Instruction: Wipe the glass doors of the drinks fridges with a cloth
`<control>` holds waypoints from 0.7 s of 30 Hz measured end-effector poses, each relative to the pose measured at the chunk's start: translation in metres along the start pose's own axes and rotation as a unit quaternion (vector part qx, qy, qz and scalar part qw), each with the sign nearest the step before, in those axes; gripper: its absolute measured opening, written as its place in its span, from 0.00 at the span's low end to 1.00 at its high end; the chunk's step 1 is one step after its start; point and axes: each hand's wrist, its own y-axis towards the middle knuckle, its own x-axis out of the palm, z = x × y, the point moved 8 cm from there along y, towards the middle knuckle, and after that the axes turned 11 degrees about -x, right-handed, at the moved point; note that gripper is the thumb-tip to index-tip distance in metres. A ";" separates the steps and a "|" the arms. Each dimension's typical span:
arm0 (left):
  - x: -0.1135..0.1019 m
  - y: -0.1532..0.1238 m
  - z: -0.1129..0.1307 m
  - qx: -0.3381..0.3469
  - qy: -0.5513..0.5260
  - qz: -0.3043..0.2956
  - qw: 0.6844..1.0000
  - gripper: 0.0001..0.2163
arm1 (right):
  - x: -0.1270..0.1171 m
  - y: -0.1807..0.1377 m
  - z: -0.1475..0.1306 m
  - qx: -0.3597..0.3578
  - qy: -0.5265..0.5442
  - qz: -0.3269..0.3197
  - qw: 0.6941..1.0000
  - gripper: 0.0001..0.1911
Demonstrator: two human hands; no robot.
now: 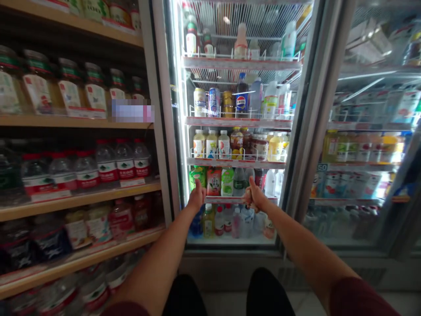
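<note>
Both my arms reach forward into an open drinks fridge [237, 63]. My left hand [196, 198] is closed in a fist with the thumb up, in front of a green bottle [196, 177] on the second shelf from the bottom. My right hand [254, 196] is also a fist with the thumb raised, in front of clear water bottles [239, 181] on the same shelf [226, 199]. I see nothing inside either fist. Small bottles [219, 219] stand on the bottom shelf just below my hands.
The fridge's glass door [332, 131] stands swung open to the right, with a second cooler [371, 145] behind it. Wooden shelves [82, 199] on the left carry red-labelled water bottles [107, 166] and jars. My dark knees [269, 292] show at the bottom.
</note>
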 end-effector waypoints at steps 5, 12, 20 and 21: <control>-0.006 0.004 -0.001 0.005 0.004 0.021 1.000 0.41 | -0.003 0.004 0.003 -0.003 -0.024 0.015 1.000 0.48; -0.009 0.009 -0.003 0.042 0.054 0.060 0.996 0.41 | -0.008 0.003 0.015 -0.039 -0.126 0.024 0.991 0.48; -0.057 0.025 0.057 0.209 0.123 0.225 0.944 0.28 | -0.078 0.035 -0.092 -0.302 -0.291 0.201 0.885 0.32; -0.061 0.032 0.066 0.230 0.131 0.241 0.934 0.27 | -0.084 0.041 -0.106 -0.344 -0.309 0.223 0.858 0.31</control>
